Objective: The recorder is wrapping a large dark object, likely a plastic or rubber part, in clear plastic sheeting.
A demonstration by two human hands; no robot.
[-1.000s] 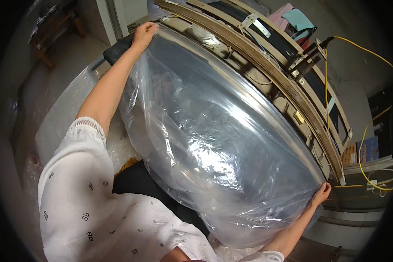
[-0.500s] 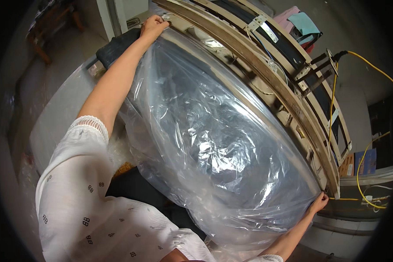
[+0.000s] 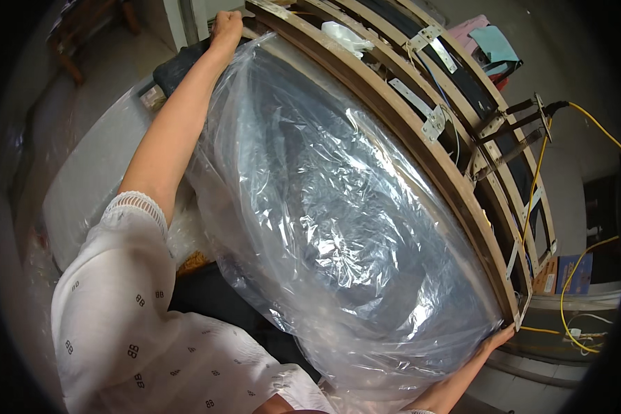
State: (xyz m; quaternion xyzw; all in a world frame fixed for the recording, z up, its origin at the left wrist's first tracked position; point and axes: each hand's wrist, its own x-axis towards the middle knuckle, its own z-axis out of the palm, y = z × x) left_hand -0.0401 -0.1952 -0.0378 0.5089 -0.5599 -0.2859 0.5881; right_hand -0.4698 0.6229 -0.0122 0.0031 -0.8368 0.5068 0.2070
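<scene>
Pale floor (image 3: 83, 103), wooden chair (image 3: 83, 27), yellow cable (image 3: 600, 127), cardboard box (image 3: 546, 276)

Clear plastic bag (image 3: 338, 228), tan wooden frame (image 3: 421, 145), yellow cable (image 3: 531, 200), perhaps dark contents.

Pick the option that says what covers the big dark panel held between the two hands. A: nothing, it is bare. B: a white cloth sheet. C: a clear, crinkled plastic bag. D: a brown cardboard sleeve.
C: a clear plastic bag, crinkled and glossy, wraps the dark panel, with the left hand and right hand at its two ends.
</scene>
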